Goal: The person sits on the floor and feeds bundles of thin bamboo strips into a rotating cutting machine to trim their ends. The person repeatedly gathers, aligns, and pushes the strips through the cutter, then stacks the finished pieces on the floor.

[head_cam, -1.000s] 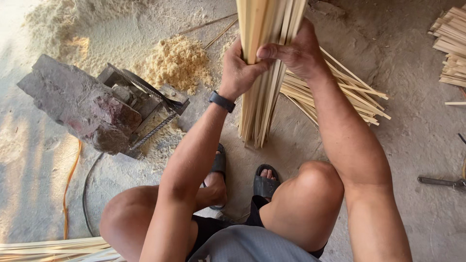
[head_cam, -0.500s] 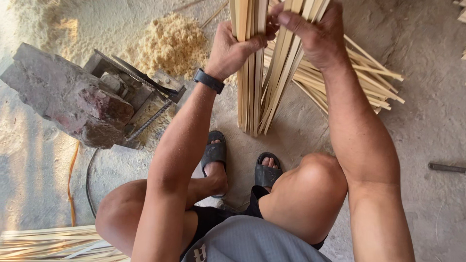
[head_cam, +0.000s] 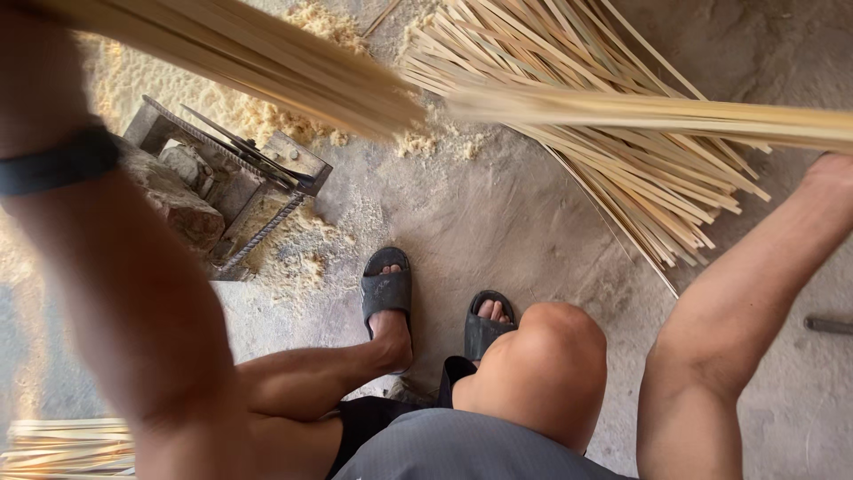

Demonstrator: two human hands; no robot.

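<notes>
Two bamboo-strip bundles (head_cam: pixel 267 62) are raised above two sandals (head_cam: pixel 387 289).

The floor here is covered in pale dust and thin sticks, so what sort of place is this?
Most likely a small workshop where bamboo or wood is split into strips. A loose pile of thin pale strips lies on the bare concrete floor, heaps of sawdust surround a rough metal cutting machine, and the person holds strip bundles overhead.

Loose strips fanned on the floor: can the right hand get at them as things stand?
Probably not at once. The right hand is raised near the frame edge at a bundle of strips. The floor pile lies below, with nothing in between.
</notes>
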